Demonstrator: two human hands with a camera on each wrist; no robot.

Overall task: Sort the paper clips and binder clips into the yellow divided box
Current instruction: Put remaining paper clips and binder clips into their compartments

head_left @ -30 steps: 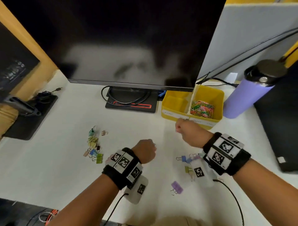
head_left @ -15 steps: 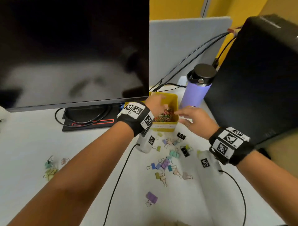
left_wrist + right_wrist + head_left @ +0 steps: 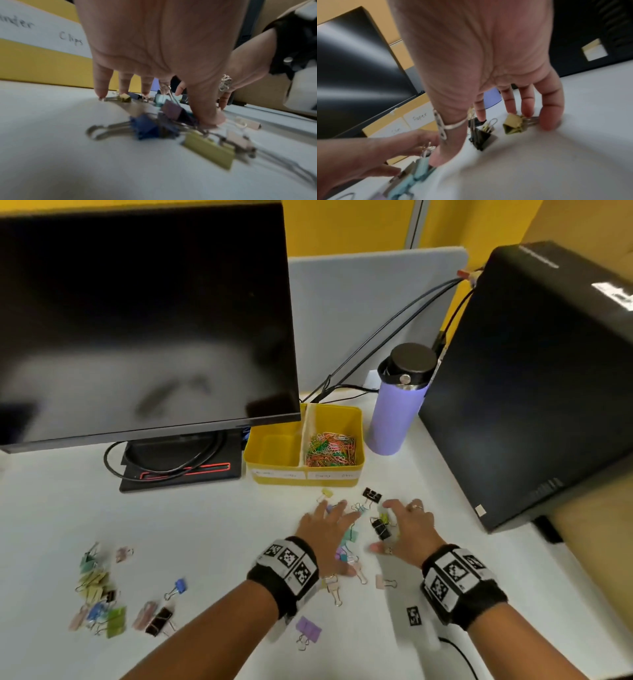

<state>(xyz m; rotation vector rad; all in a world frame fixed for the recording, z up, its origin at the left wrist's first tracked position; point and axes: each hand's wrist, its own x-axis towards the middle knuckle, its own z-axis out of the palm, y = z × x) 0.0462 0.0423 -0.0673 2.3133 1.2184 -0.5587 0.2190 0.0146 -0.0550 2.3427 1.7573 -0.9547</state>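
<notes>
The yellow divided box [image 3: 253,455] stands under the monitor's right corner. Its right compartment holds coloured paper clips [image 3: 330,450]; the left compartment [image 3: 274,448] looks bare. In front of it lies a pile of binder clips [image 3: 380,529]. My left hand [image 3: 334,532] and right hand [image 3: 407,529] are spread flat over this pile, fingers straight, tips on the table. In the left wrist view my left hand [image 3: 187,104] presses its thumb on purple and blue clips [image 3: 147,128]. In the right wrist view my right hand [image 3: 460,138] touches a gold clip [image 3: 513,124] beside a black clip [image 3: 481,139].
More binder clips [image 3: 99,590] lie scattered at the left, and a purple clip [image 3: 308,628] near my left wrist. A monitor [image 3: 144,316] with its stand and cables [image 3: 178,463], a purple bottle [image 3: 397,412] and a black computer tower [image 3: 534,378] ring the box.
Half a second ago both hands were up at the yellow box. They have since come down toward me and spread over the binder clip pile.
</notes>
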